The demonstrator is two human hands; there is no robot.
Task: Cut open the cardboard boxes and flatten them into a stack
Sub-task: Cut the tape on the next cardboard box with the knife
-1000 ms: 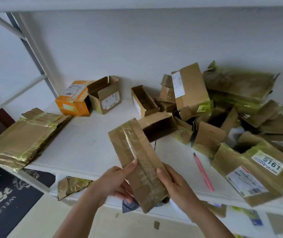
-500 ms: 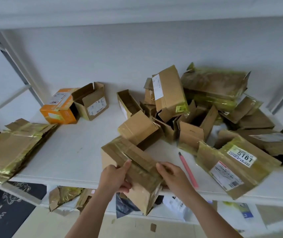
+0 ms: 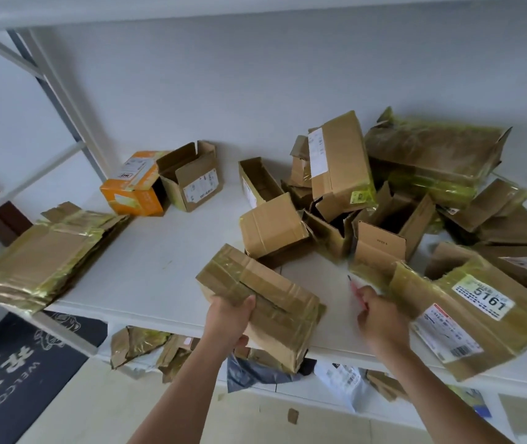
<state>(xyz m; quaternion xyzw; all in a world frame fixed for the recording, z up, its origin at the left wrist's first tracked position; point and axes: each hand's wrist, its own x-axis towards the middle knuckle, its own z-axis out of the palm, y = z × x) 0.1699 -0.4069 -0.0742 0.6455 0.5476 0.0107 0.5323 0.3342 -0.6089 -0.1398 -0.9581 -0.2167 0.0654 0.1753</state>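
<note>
Cardboard boxes (image 3: 384, 200) lie heaped across the white shelf (image 3: 159, 267), most of them piled toward its right end against the wall. One taped box (image 3: 265, 299) sits at the shelf's front edge, partly overhanging it, and the left hand (image 3: 230, 318) grasps its near left side, thumb curled over the top face and fingers underneath. Just right of that box the right hand (image 3: 380, 318) is curled round a pink cutter (image 3: 353, 285), whose dark tip pokes out beyond the fingers toward the wall; the hand is blurred, so the exact grip is hard to read. Right of that hand a large flattened box with a label reading 5161 (image 3: 480, 318) lies at the shelf's front edge. Behind the held box a smaller brown box (image 3: 271, 229) rests on its side. Toward the shelf's left rear corner an orange box (image 3: 134, 190) and an open brown box (image 3: 195, 177) sit side by side, touching. At the shelf's far left end a stack of flattened boxes (image 3: 44, 254) wrapped in shiny yellowish tape overhangs the edge. Below the shelf, a lower level holds crumpled cardboard scraps (image 3: 147, 350) and a grey bag (image 3: 255, 373), and a dark doormat (image 3: 15, 376) lies on the floor at the left.
</note>
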